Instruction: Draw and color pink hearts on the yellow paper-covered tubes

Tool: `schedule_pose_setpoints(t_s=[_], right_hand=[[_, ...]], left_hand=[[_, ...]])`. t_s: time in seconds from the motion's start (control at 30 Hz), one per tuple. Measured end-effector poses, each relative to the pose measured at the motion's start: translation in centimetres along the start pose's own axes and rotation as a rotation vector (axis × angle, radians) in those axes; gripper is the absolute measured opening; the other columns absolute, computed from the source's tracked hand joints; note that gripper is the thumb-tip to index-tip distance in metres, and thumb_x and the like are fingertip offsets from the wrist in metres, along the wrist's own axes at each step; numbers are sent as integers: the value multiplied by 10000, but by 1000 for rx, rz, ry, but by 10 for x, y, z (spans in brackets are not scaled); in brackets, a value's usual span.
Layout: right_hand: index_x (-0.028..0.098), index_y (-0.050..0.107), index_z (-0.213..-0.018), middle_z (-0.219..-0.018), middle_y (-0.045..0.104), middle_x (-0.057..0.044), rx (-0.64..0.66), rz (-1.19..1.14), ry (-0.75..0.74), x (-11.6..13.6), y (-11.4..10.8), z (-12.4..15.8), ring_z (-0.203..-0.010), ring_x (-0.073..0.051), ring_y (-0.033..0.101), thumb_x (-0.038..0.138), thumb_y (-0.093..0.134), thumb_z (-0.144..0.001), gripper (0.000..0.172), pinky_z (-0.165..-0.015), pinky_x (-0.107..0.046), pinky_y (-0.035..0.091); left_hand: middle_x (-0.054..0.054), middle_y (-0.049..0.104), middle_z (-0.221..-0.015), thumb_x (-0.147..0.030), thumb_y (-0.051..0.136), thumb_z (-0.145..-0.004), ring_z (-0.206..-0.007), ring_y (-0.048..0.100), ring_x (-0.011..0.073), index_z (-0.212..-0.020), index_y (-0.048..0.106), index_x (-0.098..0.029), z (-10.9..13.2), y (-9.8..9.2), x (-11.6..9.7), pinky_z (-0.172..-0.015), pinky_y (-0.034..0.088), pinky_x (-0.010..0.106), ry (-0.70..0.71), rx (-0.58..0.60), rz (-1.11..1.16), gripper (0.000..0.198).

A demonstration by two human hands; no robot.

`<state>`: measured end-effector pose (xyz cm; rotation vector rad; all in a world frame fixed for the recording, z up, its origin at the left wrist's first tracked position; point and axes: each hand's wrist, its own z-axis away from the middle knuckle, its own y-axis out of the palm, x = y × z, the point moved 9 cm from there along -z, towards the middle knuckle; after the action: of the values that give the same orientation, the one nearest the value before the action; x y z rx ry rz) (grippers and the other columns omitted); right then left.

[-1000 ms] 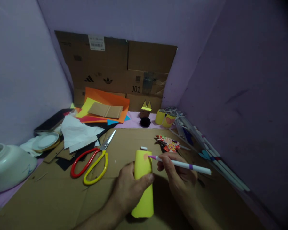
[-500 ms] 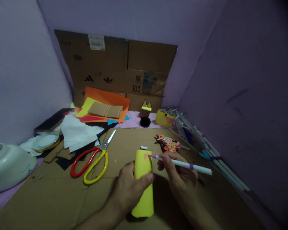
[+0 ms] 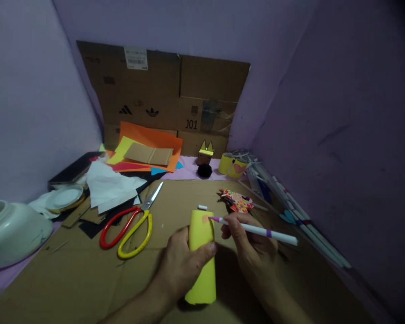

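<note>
My left hand [image 3: 187, 258] is closed round a yellow paper tube [image 3: 202, 281], its thumb across the front. Near the tube's far end is a small orange patch [image 3: 205, 219], its exact shape hard to make out. Between the fingers of my right hand [image 3: 251, 243] is a white felt-tip pen [image 3: 256, 229] with a purple tip and band. The tip meets the tube at the orange patch's right edge. Just beyond the tube lies a small white cylinder [image 3: 202, 207]. Red-and-yellow-handled scissors [image 3: 140, 220] rest partly open to the left.
Behind my right hand lies a patterned, flowery piece [image 3: 238, 201]. Yellow rolls [image 3: 238, 168], one with a heart, stand at the back near a small eared box [image 3: 205, 155]. Coloured paper [image 3: 148, 135] and white tissue [image 3: 111, 184] pile up at left, beside a white ceramic vessel [image 3: 16, 234].
</note>
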<state>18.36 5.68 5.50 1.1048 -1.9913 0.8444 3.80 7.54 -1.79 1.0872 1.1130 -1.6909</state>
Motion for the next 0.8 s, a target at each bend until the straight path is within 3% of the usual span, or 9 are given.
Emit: schedule_pose_setpoints(t_s=[0.57,0.8], right_hand=[[192,620,-723,-551,594,18,94,-31,17,-1,6,6,-506,-127,583,268,527,-869,189,-471,-217,467],[180,621,-683,-526,601,12,11,35,-13,5,0,2,-489,-128,585,259,533,-853,207,-467,-220,467]], left_hand=[[37,643,-714,-360,612,-715,-627,573,172,-855,622,-140,1,2,2,-539,416,235,2,12,35,261],[39,639,-714,-384,620,-709,-626,571,173,-870,617,-138,0,1,1,-545,420,243,13,7,20,294]])
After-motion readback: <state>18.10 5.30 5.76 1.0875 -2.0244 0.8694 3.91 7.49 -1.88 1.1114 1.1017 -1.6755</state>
